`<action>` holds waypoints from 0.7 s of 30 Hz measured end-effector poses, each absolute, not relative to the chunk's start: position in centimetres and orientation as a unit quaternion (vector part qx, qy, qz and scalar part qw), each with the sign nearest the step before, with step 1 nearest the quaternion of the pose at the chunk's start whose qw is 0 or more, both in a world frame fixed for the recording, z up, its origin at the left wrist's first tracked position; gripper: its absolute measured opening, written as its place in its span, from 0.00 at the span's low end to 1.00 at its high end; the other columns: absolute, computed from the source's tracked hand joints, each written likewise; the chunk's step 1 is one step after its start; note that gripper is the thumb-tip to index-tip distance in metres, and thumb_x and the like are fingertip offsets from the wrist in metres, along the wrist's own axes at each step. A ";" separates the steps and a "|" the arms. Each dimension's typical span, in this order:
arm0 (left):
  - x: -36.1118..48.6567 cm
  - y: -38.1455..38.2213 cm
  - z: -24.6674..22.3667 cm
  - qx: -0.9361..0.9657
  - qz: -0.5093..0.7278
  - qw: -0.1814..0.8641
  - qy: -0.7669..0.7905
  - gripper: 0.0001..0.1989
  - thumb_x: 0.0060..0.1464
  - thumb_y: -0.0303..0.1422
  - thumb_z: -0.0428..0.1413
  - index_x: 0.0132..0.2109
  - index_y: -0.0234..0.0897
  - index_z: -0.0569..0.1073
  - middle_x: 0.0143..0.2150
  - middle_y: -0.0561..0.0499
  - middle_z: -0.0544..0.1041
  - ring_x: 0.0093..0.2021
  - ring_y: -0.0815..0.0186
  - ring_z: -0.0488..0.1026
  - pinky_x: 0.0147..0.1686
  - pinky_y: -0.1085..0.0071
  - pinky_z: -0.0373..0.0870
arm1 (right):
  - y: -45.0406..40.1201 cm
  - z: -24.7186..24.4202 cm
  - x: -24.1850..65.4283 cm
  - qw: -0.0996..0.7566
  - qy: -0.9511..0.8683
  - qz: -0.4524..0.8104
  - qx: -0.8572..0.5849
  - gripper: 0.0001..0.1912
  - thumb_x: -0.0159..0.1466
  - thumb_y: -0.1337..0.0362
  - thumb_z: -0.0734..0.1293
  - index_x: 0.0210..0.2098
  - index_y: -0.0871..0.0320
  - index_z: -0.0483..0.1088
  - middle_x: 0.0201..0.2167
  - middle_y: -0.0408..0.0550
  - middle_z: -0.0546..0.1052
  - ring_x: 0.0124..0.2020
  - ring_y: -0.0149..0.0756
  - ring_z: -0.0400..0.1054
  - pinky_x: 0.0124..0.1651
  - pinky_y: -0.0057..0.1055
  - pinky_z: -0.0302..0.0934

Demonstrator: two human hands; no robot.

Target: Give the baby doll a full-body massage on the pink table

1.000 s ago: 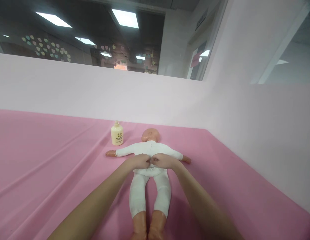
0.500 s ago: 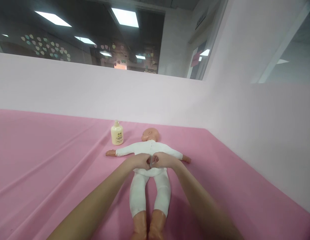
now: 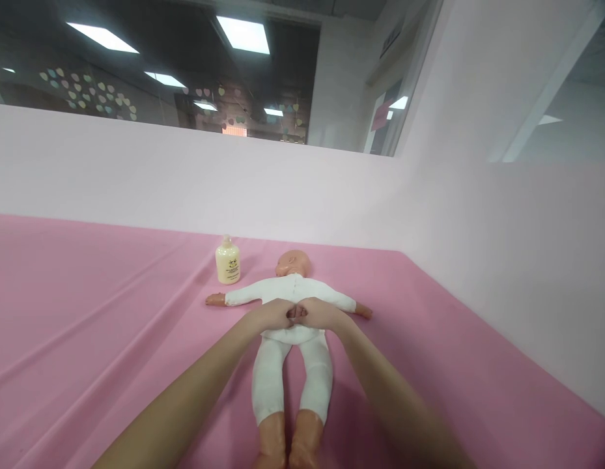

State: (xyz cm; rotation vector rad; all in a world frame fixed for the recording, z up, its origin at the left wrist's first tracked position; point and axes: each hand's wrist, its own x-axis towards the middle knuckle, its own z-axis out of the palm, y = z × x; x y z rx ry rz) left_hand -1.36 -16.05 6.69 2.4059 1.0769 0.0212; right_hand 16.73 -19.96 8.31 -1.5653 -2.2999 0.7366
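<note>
A baby doll (image 3: 295, 286) in a white suit lies on the pink sheet, its head turned to one side, arms spread and legs toward me. My left hand (image 3: 275, 314) and my right hand (image 3: 318, 313) meet over the doll's lower torso. Both have curled fingers, and their fingertips are together in the middle. Whatever lies between the fingers, if anything, is too small to make out. Beyond the doll's hand on the left stands a pale yellow bottle (image 3: 228, 266) with dark print.
The pink sheet (image 3: 111, 293) has long folds on the left. A white wall (image 3: 185, 176) rises behind it, with a window above. Another white wall (image 3: 517, 260) borders the right side.
My fingertips have come closer together over the doll's torso, narrowing the gap between my hands. The doll and the bottle have stayed in place.
</note>
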 end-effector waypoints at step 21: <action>-1.9 -16.1 7.9 0.885 0.045 0.247 0.392 0.10 0.53 0.32 0.52 0.39 0.37 0.75 0.36 0.49 0.77 0.35 0.64 0.70 0.34 0.70 0.62 | -19.8 9.1 17.1 0.133 -0.781 0.263 -0.550 0.07 0.60 0.67 0.65 0.31 0.56 0.76 0.34 0.48 0.79 0.35 0.38 0.72 0.36 0.31 0.65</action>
